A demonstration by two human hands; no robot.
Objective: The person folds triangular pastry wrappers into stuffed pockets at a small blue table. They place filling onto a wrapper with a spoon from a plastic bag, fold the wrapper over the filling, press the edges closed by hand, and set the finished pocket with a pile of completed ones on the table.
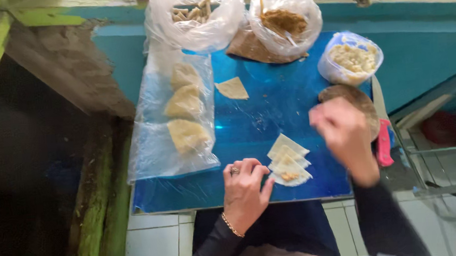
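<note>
My left hand [246, 189] rests at the near edge of the blue board [255, 123], its thumb touching a small stack of triangular dough wrappers [288, 161]; the lowest one carries a dab of brown filling [289, 177]. A ring and a bracelet show on this hand. My right hand [342, 135] is blurred above the board's right side, fingers pinched together near a brown round dish [364, 101]; whether it holds anything is unclear. A single folded triangle [232, 88] lies near the middle of the board.
A clear plastic sheet with three folded pastries [184, 101] lies on the left. Behind stand a bag of stick-shaped pieces [193, 14], a bag of brown shreds [284, 23] and a tub of pale crumbly filling [350, 59]. A red-handled tool [384, 143] lies at the right edge.
</note>
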